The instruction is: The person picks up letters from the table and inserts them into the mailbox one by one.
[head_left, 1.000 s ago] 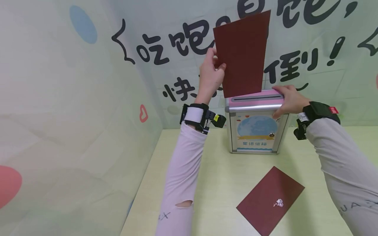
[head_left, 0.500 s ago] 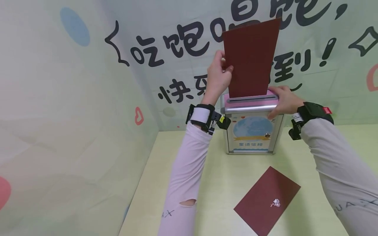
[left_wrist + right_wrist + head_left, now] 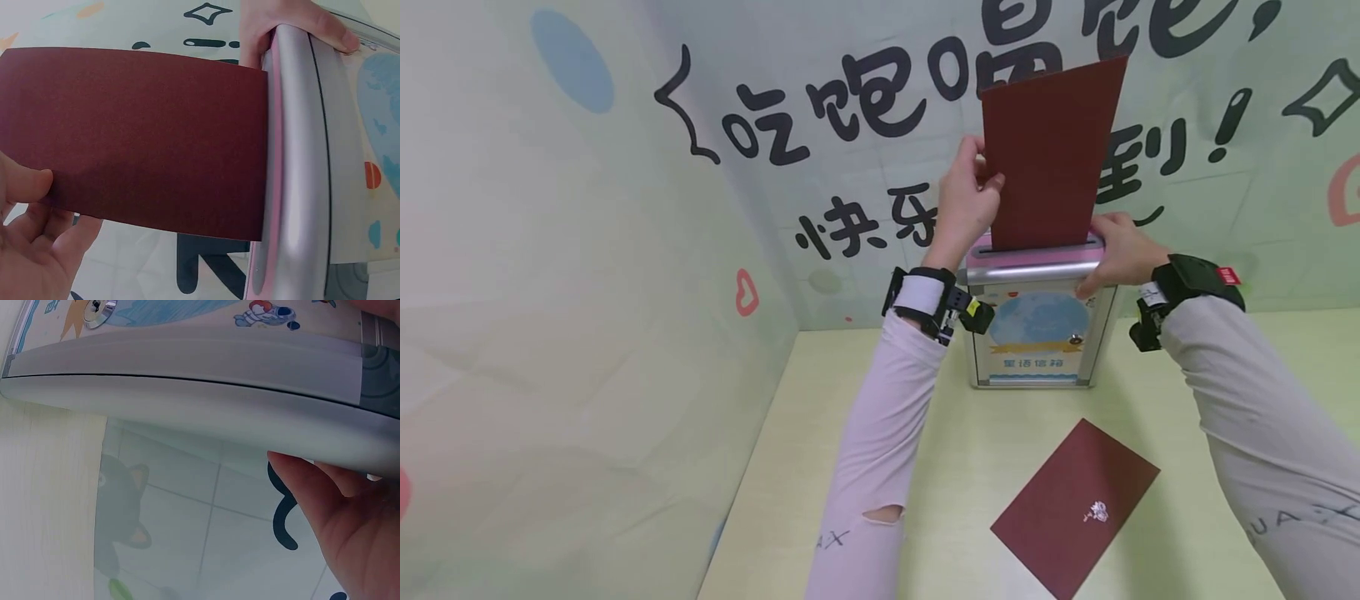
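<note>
My left hand [image 3: 966, 204] pinches the left edge of a flat dark red card [image 3: 1048, 158] between thumb and fingers, also seen close up in the left wrist view. Held upright, the card has its lower edge at the slot in the pink top of a silver-framed letter box [image 3: 1037, 333]. Whether that edge has entered the slot, I cannot tell. My right hand [image 3: 1123, 250] grips the box's upper right corner, its thumb on the front and its fingers over the top. A second dark red card [image 3: 1060, 517], with a small silver flower, lies on the table in front of the box.
The pale wooden table [image 3: 820, 433] meets a printed back wall [image 3: 850, 275] right behind the box. A pale side wall [image 3: 587, 333] closes off the left. On the box front is a small round lock [image 3: 99, 312].
My left hand has brought the card right and down, from in front of the box's top to the slot. The right hand keeps its grip on the box. The head view has shifted slightly.
</note>
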Motion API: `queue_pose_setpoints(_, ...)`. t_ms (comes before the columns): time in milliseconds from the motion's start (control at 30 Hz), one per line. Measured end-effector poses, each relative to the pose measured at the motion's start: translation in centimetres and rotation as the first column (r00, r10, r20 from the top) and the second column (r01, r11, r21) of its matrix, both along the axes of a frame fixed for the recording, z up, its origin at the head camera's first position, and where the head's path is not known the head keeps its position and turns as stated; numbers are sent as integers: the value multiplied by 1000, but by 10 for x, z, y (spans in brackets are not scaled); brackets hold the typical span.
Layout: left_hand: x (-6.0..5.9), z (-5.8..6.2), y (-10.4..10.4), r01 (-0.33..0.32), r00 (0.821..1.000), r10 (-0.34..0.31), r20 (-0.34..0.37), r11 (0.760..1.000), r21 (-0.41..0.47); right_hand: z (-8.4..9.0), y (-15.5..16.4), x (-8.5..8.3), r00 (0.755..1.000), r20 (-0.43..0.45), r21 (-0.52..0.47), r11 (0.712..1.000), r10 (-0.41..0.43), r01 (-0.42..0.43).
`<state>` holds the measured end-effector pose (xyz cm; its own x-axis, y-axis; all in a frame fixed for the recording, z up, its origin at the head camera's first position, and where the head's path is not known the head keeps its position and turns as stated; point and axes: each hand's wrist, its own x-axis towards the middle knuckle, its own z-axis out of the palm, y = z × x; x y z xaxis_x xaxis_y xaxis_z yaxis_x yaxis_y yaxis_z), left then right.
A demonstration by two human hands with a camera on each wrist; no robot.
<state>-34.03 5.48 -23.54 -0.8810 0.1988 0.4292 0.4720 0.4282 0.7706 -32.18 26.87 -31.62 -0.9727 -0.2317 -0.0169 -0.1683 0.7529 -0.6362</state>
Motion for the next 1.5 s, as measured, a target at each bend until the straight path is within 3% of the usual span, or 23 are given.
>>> queue_pose_setpoints(533, -7, -31, 6, 40, 998, -37, 57, 997, -64, 0, 0, 1, 1000, -3, -13, 1000, 1, -1)
queue_pose_setpoints(767, -9, -43, 8, 30, 997, -20, 68, 989, -144, 1, 0, 2, 1000, -8, 0, 1000, 3, -3)
queue_pose_setpoints(1000, -10, -49, 6, 25, 999, -16, 43, 976, -217, -1, 1, 0, 1000, -18, 11, 1000, -2, 2)
queue_pose_setpoints(1233, -11, -55, 0, 31, 1000, -28, 14, 948, -317, 0, 0, -1, 999, -37, 14, 1000, -4, 5)
queue_pose_setpoints(1500, -14, -59, -7, 45, 999, -45, 8, 930, -365, -1, -1, 0, 1000, -25, 23, 1000, -12, 13)
